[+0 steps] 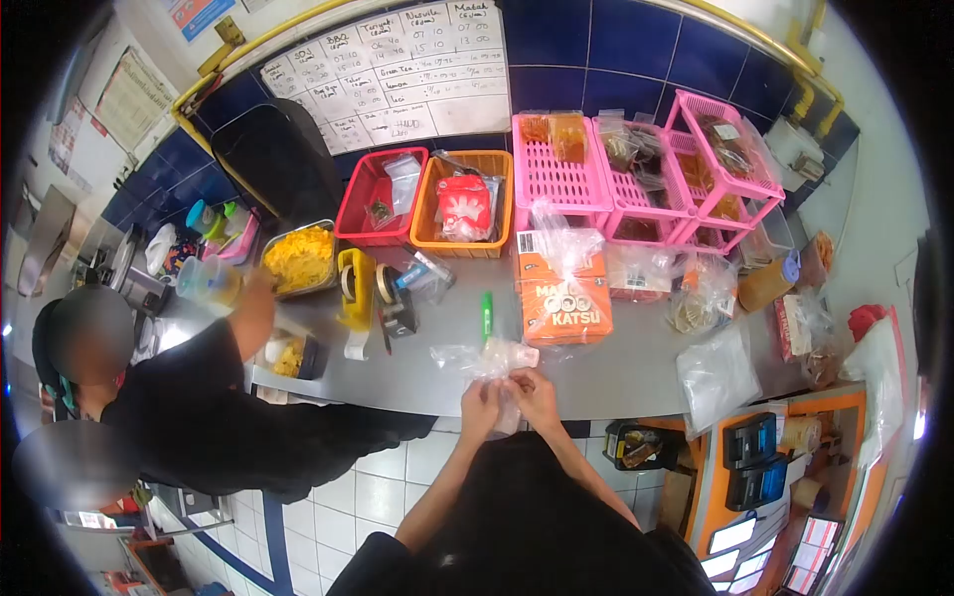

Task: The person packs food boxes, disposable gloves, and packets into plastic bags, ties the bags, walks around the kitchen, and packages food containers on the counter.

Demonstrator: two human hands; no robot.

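At the front edge of the steel counter, both hands pinch a clear plastic bag (505, 360). My left hand (480, 405) has its fingers closed on the bag's near side. Close beside it, my right hand (534, 395) is closed on the same bag, fingertips almost meeting the left's. What the bag contains is hard to make out; a small pale packet with red print shows at its right. A green marker (487, 316) lies just beyond the bag. Behind my right hand stands an orange katsu box (562, 303) with clear plastic on top.
Red basket (350, 223), orange basket (422, 233) and pink racks (556, 189) line the wall. Left are a yellow tape dispenser (356, 298) and a tray of yellow food (298, 258). A co-worker (199, 417) reaches over the counter there. Plastic sheets (715, 370) lie right.
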